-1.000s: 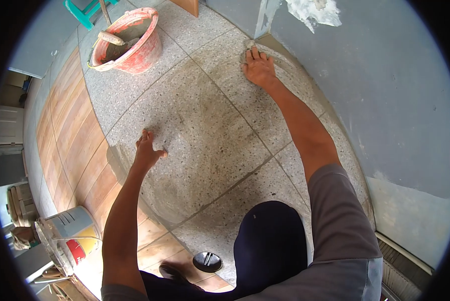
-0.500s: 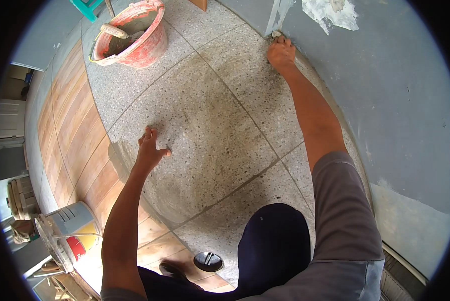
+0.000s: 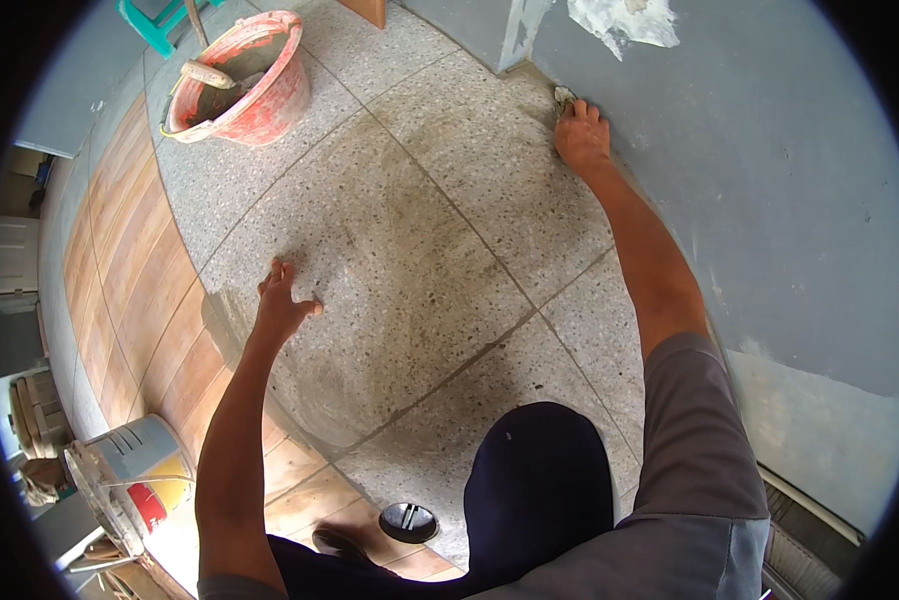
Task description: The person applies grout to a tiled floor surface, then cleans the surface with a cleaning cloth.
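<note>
My right hand (image 3: 582,138) is closed around a small crumpled, grey-white rag (image 3: 564,97), most of it hidden under the fingers. The hand presses it low against the joint between the speckled floor tiles (image 3: 439,250) and the grey wall (image 3: 769,200). On the left, my left hand (image 3: 285,305) rests its fingertips on a tile, thumb spread apart, with nothing in it. Smears of greyish mud or cement mark the tiles between both hands.
A red bucket (image 3: 281,100) of grey mortar stands at the upper left, a trowel handle (image 3: 207,74) across it. A round black-and-silver object (image 3: 408,522) lies near my knee. A paint pail (image 3: 134,460) is at lower left; a green stool (image 3: 159,22) is at the top.
My right hand has slid along the wall base, away from the corner and nearer to me. My left hand stays on about the same floor spot; the view has shifted slightly.
</note>
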`<state>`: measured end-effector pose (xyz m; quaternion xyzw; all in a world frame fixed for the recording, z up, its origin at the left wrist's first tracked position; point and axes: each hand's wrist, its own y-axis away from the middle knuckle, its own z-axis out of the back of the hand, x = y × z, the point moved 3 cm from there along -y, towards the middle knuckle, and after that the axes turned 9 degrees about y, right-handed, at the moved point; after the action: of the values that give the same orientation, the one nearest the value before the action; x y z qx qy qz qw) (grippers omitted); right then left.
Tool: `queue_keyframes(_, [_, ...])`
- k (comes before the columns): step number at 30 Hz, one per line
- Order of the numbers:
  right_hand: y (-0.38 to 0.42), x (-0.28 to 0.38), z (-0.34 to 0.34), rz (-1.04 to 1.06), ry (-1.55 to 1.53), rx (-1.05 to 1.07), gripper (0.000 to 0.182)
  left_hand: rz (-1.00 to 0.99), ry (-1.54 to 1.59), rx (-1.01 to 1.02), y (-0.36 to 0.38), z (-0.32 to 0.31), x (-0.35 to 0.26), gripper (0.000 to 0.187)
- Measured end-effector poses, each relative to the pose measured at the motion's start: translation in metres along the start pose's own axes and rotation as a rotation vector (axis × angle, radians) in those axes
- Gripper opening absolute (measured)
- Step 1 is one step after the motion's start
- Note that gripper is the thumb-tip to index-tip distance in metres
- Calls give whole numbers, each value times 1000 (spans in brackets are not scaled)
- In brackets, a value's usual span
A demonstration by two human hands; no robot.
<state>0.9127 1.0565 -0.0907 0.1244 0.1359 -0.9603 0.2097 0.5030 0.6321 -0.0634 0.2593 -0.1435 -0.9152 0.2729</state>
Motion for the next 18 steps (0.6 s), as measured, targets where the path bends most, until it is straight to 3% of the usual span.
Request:
queue_keyframes(11, [107,-58,14,10,-58,-61,30,-8,-25,12,0,0,1,109])
queue_keyframes(18, [199,-97,16,-76,-27,62,28,-30,-76,11,-5,-3,9,109])
